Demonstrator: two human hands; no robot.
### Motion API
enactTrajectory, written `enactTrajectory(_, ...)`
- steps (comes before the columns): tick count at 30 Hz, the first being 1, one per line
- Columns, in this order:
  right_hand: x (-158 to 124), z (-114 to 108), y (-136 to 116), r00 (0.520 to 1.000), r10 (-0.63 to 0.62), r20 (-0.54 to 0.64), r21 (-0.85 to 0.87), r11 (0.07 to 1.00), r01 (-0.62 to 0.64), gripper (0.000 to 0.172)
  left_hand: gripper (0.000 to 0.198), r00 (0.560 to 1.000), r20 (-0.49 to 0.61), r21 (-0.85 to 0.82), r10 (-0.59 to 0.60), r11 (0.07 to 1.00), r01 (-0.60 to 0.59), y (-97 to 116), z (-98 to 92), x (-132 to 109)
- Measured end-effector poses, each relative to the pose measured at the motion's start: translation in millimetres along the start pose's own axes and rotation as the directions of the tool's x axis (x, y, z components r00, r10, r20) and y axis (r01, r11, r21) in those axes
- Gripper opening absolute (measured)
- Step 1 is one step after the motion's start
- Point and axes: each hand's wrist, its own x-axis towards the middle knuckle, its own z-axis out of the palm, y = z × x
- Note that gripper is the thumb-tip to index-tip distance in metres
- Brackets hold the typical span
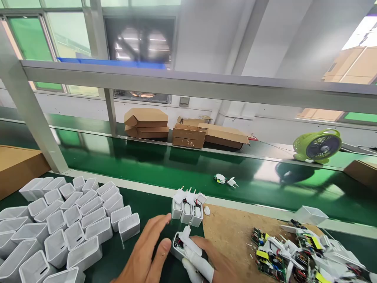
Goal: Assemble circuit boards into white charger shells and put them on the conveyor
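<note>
My right hand (219, 261), with white covers on some fingers, is closed around a white plastic case (176, 251) near the table's front. A white plug piece (185, 235) sits at the mouth of that case, and some dark and red parts show inside. Just to the left, my left hand (147, 251) is held with thumb and fingers apart and nothing in it. Behind the hands stand several filled white cases (186, 212) in a row, with plug pieces and wired parts sticking out of their tops. A small white piece (207, 210) lies beside them.
Many open white cases (88, 224) stand at left. On the right, a brown board (229, 236) bears a heap of circuit boards and white plug parts (294, 251). Two plug parts (220, 179) lie on the green belt (165, 169). A green fan (319, 146) and cardboard boxes (188, 135) are behind.
</note>
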Motion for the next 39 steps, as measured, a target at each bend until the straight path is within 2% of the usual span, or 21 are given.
enactTrajectory(2, 3, -8, -3, 0.998, 0.032, -0.047, 0.054, 0.998, -0.029, 0.033, 0.039, 0.995, -0.029, 0.009, -0.09, 0.996, 0.091, 4, -7.3, -1)
enactTrajectory(6, -1, -5, -6, 0.983, 0.045, 0.176, 0.226, 0.97, -0.084, 0.047, 0.036, 0.995, -0.019, 0.034, -0.1, 0.994, 0.101, 5, -16.8, 2)
enactTrajectory(7, -3, 1, -6, 0.982, 0.048, 0.185, 0.26, 0.961, -0.096, 0.046, 0.035, 0.996, -0.01, 0.047, -0.087, 0.995, 0.087, 5, -17.4, 2)
enactTrajectory(9, -9, 14, -6, 0.992, 0.076, 0.096, 0.304, 0.947, -0.102, 0.04, 0.036, 0.999, 0.02, 0.078, -0.047, 0.996, 0.045, 4, -16.5, 2)
enactTrajectory(11, -14, 27, -5, 0.997, 0.081, 0.01, 0.321, 0.944, -0.08, 0.036, 0.038, 0.995, 0.094, 0.107, 0.034, 0.993, -0.044, 3, -13.1, 0)
enactTrajectory(13, -18, 35, -5, 0.997, 0.073, 0.001, 0.311, 0.948, -0.07, 0.037, 0.041, 0.978, 0.169, 0.116, 0.121, 0.983, -0.142, 3, -8.0, -3)
enactTrajectory(15, -21, 37, -6, 0.997, 0.072, -0.026, 0.28, 0.958, -0.062, 0.041, 0.042, 0.972, 0.183, 0.112, 0.145, 0.98, -0.167, 4, -2.7, -5)
enactTrajectory(18, -22, 30, -9, 0.982, 0.179, -0.063, 0.265, 0.951, -0.157, 0.049, 0.037, 0.992, 0.127, 0.093, 0.005, 0.995, -0.017, 4, 2.2, -8)
enactTrajectory(20, -19, 22, -12, 0.966, 0.256, -0.044, 0.303, 0.925, -0.231, 0.056, 0.033, 0.988, 0.114, 0.077, -0.107, 0.992, 0.098, 3, 2.9, -9)
enactTrajectory(22, -16, 17, -13, 0.97, 0.241, -0.006, 0.361, 0.906, -0.223, 0.053, 0.034, 0.98, 0.103, 0.059, -0.172, 0.984, 0.167, 0, 2.9, -9)
enactTrajectory(26, -11, 12, -11, 0.98, 0.163, 0.111, 0.436, 0.878, -0.196, 0.04, 0.038, 0.978, 0.101, 0.031, -0.184, 0.983, 0.181, -7, 4.0, -11)
enactTrajectory(30, -12, 13, -11, 0.968, 0.207, 0.144, 0.471, 0.846, -0.251, 0.039, 0.044, 0.973, 0.157, 0.011, -0.17, 0.985, 0.17, -15, 4.0, -12)
enactTrajectory(32, -14, 15, -13, 0.937, 0.312, 0.16, 0.575, 0.741, -0.345, 0.035, 0.069, 0.969, 0.206, -0.01, -0.138, 0.99, 0.143, -18, 4.5, -14)
enactTrajectory(33, -14, 17, -14, 0.9, 0.396, 0.18, 0.664, 0.627, -0.408, 0.031, 0.083, 0.968, 0.225, -0.017, -0.109, 0.993, 0.116, -18, 5.5, -16)
enactTrajectory(34, -14, 19, -16, 0.848, 0.48, 0.226, 0.755, 0.464, -0.464, 0.029, 0.092, 0.97, 0.231, -0.017, -0.079, 0.996, 0.085, -19, 6.9, -18)
enactTrajectory(36, -12, 23, -18, 0.733, 0.575, 0.362, 0.859, 0.1, -0.503, 0.037, 0.086, 0.98, 0.195, 0.012, -0.029, 1.0, 0.028, -17, 11.2, -22)
enactTrajectory(37, -10, 25, -19, 0.697, 0.573, 0.431, 0.866, -0.045, -0.499, 0.043, 0.077, 0.987, 0.163, 0.036, -0.007, 0.999, 0.001, -15, 13.6, -24)
enactTrajectory(39, -6, 28, -21, 0.671, 0.529, 0.52, 0.847, -0.216, -0.486, 0.053, 0.064, 0.994, 0.101, 0.078, 0.05, 0.995, -0.058, -10, 17.7, -26)
